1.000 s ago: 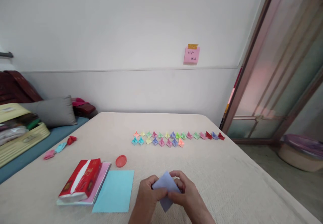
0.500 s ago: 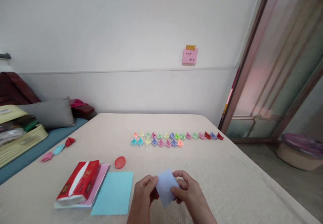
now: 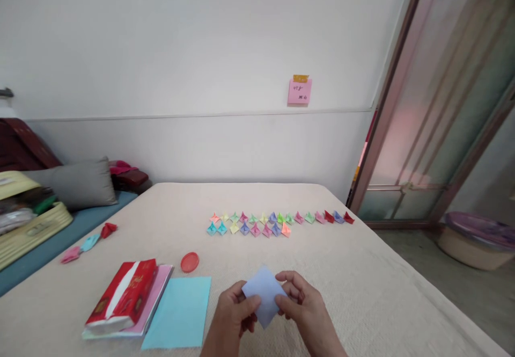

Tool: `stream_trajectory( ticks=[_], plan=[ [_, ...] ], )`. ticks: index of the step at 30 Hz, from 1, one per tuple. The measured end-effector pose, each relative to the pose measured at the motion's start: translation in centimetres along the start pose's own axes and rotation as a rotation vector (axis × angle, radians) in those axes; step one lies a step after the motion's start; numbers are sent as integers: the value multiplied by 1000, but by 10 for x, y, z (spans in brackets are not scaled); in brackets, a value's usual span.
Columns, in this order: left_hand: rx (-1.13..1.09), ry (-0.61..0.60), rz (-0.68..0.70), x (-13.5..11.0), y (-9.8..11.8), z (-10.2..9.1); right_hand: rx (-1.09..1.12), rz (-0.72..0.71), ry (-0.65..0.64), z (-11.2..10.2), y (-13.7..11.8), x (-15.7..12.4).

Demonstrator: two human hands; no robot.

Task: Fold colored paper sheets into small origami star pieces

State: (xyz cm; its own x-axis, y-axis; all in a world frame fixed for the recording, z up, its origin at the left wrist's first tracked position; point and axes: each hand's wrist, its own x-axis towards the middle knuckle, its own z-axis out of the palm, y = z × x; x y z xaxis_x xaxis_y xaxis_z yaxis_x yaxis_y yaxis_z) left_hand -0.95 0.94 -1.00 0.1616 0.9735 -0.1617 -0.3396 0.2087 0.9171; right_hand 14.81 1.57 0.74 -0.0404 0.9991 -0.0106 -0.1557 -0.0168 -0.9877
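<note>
A small pale blue square of paper (image 3: 264,292) is held up like a diamond over the near part of the covered table. My left hand (image 3: 236,308) pinches its left side, thumb across the front and fingers behind. On the right side, my right hand (image 3: 300,300) grips it between thumb and fingers, the index finger raised near the upper edge. To the left of my hands lies a flat light blue sheet (image 3: 179,311). Beyond it sits a round red lid (image 3: 190,262).
Two rows of small coloured folded paper pieces (image 3: 255,230) stretch across the middle. A red tissue pack (image 3: 123,295) rests on pink paper (image 3: 155,298) at left. Several folded pieces (image 3: 89,242) lie near the left edge. A pink note (image 3: 299,92) is taped to the wall.
The pale blue paper has turned slightly and sits more upright as a diamond. My left thumb has moved in over its front. The whole view has shifted a little.
</note>
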Motion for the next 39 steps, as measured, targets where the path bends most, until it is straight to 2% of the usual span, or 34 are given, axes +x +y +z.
stream_trajectory(
  ticks=[8,16,20,23,29,33,39],
  plan=[
    [94,51,200,0,9,-7,74,-49,-86,-2,-5,-3],
    [245,-8,322,-9,14,-4,111,-35,-109,-1,-4,-4],
    [394,-30,406,-11,19,-6,122,-62,-95,1,0,-5],
    [408,-32,444,-11,20,-7,136,-83,-80,1,4,-5],
    [349,-76,441,-12,22,-7,96,-140,-61,3,6,-7],
    [319,-56,424,-12,22,-6,43,-212,-70,6,4,-10],
    [335,-31,430,-11,18,-8,3,-230,-66,2,13,-10]
  ],
)
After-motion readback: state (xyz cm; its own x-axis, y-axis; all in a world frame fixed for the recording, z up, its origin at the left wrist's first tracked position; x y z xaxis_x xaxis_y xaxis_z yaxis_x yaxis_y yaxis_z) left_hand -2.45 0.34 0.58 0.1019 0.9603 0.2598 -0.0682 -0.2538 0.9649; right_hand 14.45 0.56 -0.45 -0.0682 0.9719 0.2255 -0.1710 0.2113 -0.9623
